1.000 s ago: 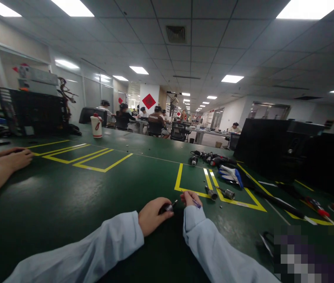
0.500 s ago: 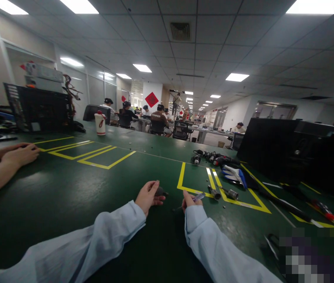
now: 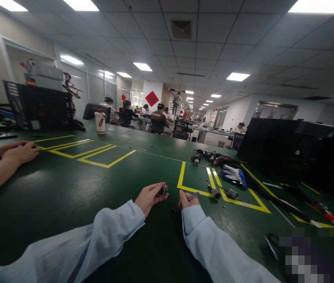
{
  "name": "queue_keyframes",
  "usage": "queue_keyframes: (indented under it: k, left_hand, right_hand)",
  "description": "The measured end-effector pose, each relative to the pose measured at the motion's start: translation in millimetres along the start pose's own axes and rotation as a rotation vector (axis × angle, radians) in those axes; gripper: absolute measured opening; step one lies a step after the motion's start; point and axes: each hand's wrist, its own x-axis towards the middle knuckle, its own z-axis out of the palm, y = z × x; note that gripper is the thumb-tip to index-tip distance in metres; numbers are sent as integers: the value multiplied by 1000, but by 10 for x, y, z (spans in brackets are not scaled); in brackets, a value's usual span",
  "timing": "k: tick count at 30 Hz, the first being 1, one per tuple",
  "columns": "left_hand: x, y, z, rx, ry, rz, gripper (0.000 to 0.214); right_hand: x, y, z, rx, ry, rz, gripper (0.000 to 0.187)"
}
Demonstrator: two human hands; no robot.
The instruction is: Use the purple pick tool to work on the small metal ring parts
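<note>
My left hand (image 3: 148, 198) is closed around a small grey metal cylinder (image 3: 162, 191), whose round open end faces me. Just to the right, my right hand (image 3: 187, 199) grips a screwdriver (image 3: 195, 195) by its translucent purple handle. Its thin dark shaft points left and down, with the tip apart from the cylinder. Both hands are held low over the green table (image 3: 102, 204). Beyond my right hand lie two metal parts with cylindrical ends, one nearer (image 3: 214, 193) and one further right (image 3: 232, 194).
Yellow tape (image 3: 181, 177) marks areas on the table. Blue-and-white gloves (image 3: 234, 175), black motor-like parts (image 3: 196, 159) and a red-handled tool (image 3: 325, 212) lie to the right. A cup (image 3: 100, 122) stands at the back. Another person's hands (image 3: 21, 152) rest at the left.
My left hand has turned the cylinder so that its open end now shows, and has shifted slightly right. My right hand has moved a little left with the screwdriver, whose handle has tilted.
</note>
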Motion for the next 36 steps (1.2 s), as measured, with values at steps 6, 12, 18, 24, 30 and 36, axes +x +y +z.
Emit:
queue_keyframes:
  k: [6, 12, 18, 24, 30, 36]
  left_hand:
    - [-3, -18, 10, -59, -5, -24, 16]
    - [3, -28, -1, -17, 23, 0, 17]
    - [15, -36, -7, -32, 38, -6, 19]
    - [7, -44, -13, 10, -3, -10, 23]
    - [-9, -77, -22, 87, -46, 23, 25]
    - [-15, -100, -40, 259, -58, 109, 38]
  right_hand:
    - [-35, -38, 13, 17, -59, -32, 47]
    - [-89, -182, -40, 106, -93, -29, 51]
    - [-127, -249, -145, 179, -185, -170, 43]
    - [-131, -218, -162, 239, -302, -224, 32]
    - [-156, -171, -106, 213, -348, -288, 32]
    - [-151, -108, -59, 161, -303, -359, 30]
